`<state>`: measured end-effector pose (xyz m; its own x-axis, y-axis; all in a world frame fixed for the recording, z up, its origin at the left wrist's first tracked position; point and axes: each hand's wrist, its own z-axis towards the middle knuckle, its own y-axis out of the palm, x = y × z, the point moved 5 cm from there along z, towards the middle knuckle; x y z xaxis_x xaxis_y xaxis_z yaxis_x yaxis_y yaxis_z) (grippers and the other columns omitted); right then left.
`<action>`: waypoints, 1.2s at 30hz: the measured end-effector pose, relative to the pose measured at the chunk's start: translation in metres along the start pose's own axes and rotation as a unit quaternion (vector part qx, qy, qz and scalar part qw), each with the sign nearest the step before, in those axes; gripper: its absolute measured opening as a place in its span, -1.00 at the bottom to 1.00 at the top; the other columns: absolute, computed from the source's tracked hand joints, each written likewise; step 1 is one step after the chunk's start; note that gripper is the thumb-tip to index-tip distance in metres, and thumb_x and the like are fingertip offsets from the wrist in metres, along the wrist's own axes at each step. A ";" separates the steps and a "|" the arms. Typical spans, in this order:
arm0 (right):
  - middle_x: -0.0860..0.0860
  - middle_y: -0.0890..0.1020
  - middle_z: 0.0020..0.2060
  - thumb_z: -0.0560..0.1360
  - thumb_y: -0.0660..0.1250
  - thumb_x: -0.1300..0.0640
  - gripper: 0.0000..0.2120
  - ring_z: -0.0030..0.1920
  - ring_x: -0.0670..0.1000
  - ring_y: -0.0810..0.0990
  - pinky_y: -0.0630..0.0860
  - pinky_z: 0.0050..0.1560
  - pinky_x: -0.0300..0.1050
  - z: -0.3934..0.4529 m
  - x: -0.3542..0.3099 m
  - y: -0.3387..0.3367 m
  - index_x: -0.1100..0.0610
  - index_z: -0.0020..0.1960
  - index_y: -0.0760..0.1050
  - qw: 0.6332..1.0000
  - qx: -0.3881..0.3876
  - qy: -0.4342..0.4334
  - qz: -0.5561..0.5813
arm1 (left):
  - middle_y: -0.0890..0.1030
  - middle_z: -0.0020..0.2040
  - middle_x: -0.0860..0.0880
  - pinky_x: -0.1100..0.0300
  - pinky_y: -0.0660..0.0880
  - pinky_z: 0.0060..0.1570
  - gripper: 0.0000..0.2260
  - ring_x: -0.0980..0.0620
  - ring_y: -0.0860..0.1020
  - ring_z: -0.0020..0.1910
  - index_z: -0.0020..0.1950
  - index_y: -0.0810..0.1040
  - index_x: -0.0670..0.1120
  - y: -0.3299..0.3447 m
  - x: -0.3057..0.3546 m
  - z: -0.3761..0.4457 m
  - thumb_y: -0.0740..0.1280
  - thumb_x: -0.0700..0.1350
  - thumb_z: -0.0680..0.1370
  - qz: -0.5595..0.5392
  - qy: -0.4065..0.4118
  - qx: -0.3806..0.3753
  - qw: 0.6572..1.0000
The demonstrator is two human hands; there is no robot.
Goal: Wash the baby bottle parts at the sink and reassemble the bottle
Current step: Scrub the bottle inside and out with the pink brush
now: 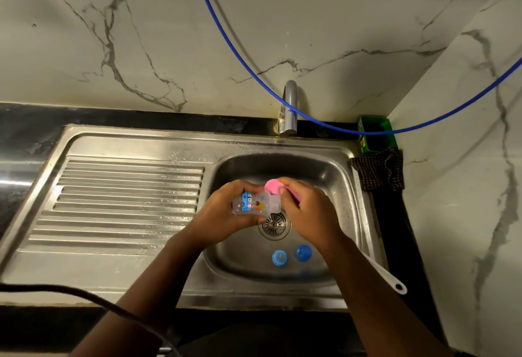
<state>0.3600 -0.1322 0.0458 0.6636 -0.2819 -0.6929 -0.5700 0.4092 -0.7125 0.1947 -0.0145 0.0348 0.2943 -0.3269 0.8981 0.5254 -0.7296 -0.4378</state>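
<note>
A wall of pale, grey-veined marble was seen behind a dark polished tabletop. Into the tabletop a stainless-steel sink was set, with a ribbed draining board on the left and a rounded basin on the right. A curved chrome tap was mounted at the back edge, and a thin blue hose was draped across the wall in front of it. A green box and a dark checked cloth were placed in the right corner.

Over the basin, the clear plastic bottle, printed with small coloured figures, was held on its side, gripped by the curled fingers of the left hand with its open mouth turned to the right. A brush with a pink sponge head was gripped by the right hand, the head touching the bottle's mouth; its white plastic handle was seen projecting past the wrist over the sink's right rim. Beneath the bottle lay the round perforated drain. On the basin floor, nearer the person, a blue ring with its nipple and a domed blue cap were lying just beside each other.
</note>
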 end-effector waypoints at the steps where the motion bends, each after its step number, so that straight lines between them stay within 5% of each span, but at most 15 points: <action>1: -0.09 0.67 0.16 0.70 0.22 -0.04 -0.67 0.11 -0.11 0.64 0.61 0.10 -0.18 0.000 -0.003 0.000 -0.04 0.40 0.56 1.000 0.000 -0.010 0.003 | 0.64 0.15 0.06 0.23 0.63 0.01 -0.47 0.09 0.67 0.07 0.26 0.56 0.01 0.001 0.000 -0.001 0.65 -0.03 0.35 -0.027 -0.004 0.001 1.000; 5: -0.13 0.61 0.05 0.68 0.15 -0.10 -0.62 -0.05 -0.15 0.57 0.49 -0.11 -0.36 -0.014 -0.017 -0.002 -0.09 0.42 0.55 0.994 -0.015 -0.107 -0.034 | 0.64 0.12 0.08 0.26 0.62 -0.03 -0.49 0.11 0.67 0.05 0.24 0.55 -0.02 -0.003 0.005 -0.004 0.65 -0.07 0.36 -0.044 0.003 -0.001 0.999; 8: -0.18 0.66 0.06 0.59 0.10 -0.24 -0.54 0.02 -0.16 0.62 0.61 0.04 -0.13 0.000 0.002 0.002 -0.14 0.31 0.62 0.999 -0.041 0.013 0.027 | 0.62 0.12 0.06 0.20 0.63 -0.01 -0.50 0.05 0.66 0.07 0.25 0.55 0.04 0.005 0.009 -0.004 0.64 -0.04 0.37 -0.019 0.021 -0.037 0.999; 10: -0.18 0.66 0.11 0.62 0.15 -0.13 -0.64 0.09 -0.14 0.64 0.61 0.09 -0.06 0.000 0.001 0.000 -0.14 0.28 0.63 0.998 -0.034 0.005 0.048 | 0.65 0.12 -0.02 0.08 0.65 0.03 -0.51 -0.04 0.68 0.07 0.26 0.56 -0.03 0.008 0.004 -0.005 0.63 -0.14 0.38 -0.091 -0.010 -0.025 0.995; 13: -0.19 0.63 0.12 0.70 0.22 0.04 -0.74 0.12 -0.12 0.63 0.57 0.06 -0.24 -0.007 -0.013 -0.008 -0.09 0.31 0.60 0.994 0.023 -0.067 0.088 | 0.68 0.11 -0.13 -0.02 0.65 0.07 -0.53 -0.11 0.69 0.06 0.26 0.55 -0.13 0.003 0.000 -0.005 0.60 -0.26 0.40 -0.169 -0.039 -0.006 0.985; 18: -0.23 0.74 -0.05 0.71 0.16 -0.09 -0.74 0.01 -0.13 0.71 0.61 0.00 -0.22 0.005 -0.006 0.011 -0.18 0.10 0.65 0.926 -0.059 0.172 0.330 | 0.69 0.06 -0.10 0.14 0.61 -0.02 -0.57 -0.03 0.67 0.01 0.24 0.52 -0.20 0.013 0.003 -0.006 0.52 -0.35 0.41 -0.255 -0.057 0.001 0.965; 23: -0.08 0.73 -0.10 0.46 0.35 -0.35 -0.61 -0.10 -0.03 0.71 0.63 -0.12 -0.14 -0.003 -0.005 0.006 -0.09 0.08 0.63 0.936 -0.084 0.157 0.303 | 0.68 0.12 -0.13 0.11 0.62 0.05 -0.57 -0.04 0.66 0.07 0.29 0.51 -0.18 0.009 0.003 -0.003 0.51 -0.31 0.46 -0.276 -0.061 0.012 0.959; 28: -0.05 0.67 -0.37 0.39 0.34 -0.47 -0.42 -0.36 -0.11 0.59 0.52 -0.35 -0.25 -0.006 0.001 0.010 0.07 -0.11 0.63 0.932 -0.011 0.259 0.254 | 0.67 0.19 -0.06 -0.09 0.59 0.21 -0.50 -0.03 0.66 0.16 0.38 0.51 0.03 0.033 -0.002 -0.007 0.52 0.04 0.47 -0.222 -0.093 0.065 0.969; 33: -0.03 0.66 -0.31 0.47 0.28 -0.46 -0.49 -0.33 -0.11 0.61 0.51 -0.37 -0.27 -0.019 -0.001 0.010 0.01 -0.14 0.52 0.963 0.038 0.227 0.137 | 0.64 0.15 0.05 -0.04 0.67 -0.06 -0.42 0.09 0.68 -0.03 0.42 0.48 0.06 0.032 -0.007 0.001 0.38 0.33 0.49 -0.021 -0.117 0.115 0.986; 36: -0.21 0.67 -0.11 0.61 0.12 -0.39 -0.63 -0.09 -0.17 0.66 0.53 -0.16 -0.30 -0.022 -0.017 0.006 -0.15 0.09 0.49 0.981 0.091 0.143 0.095 | 0.70 0.00 0.05 0.02 0.67 -0.20 -0.57 0.17 0.67 -0.24 0.36 0.52 0.04 0.032 0.002 0.004 0.39 0.20 0.56 -0.015 -0.112 0.088 0.990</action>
<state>0.3345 -0.1439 0.0512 0.3763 -0.4067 -0.8325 -0.5567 0.6190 -0.5540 0.2154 -0.0367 0.0226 0.4362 -0.1501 0.8872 0.6616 -0.6148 -0.4293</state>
